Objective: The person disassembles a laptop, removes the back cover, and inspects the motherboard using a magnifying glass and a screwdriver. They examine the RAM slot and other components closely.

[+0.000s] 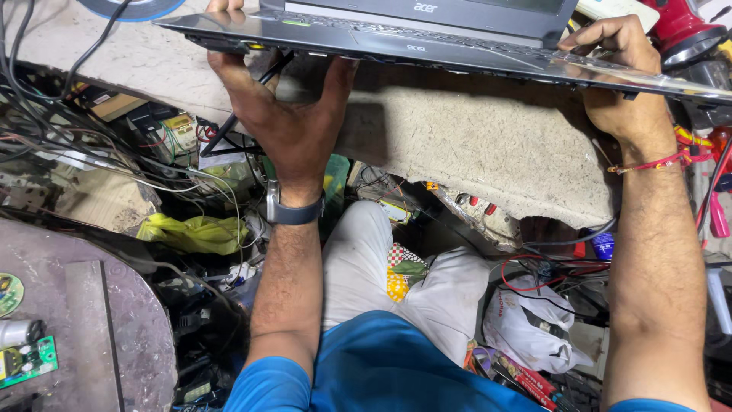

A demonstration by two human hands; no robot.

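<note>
Over a worn, pale foam-topped workbench (488, 145) crowded by tangled wires (114, 152), a person lifts an open dark-grey plastic laptop (396, 34) at the far edge. The left hand (286, 114) spreads open, palm propping the base's near-left underside; the right hand (621, 76) closes on its right edge. Keeping the base level seems wise to avoid twisting the hinge.
</note>
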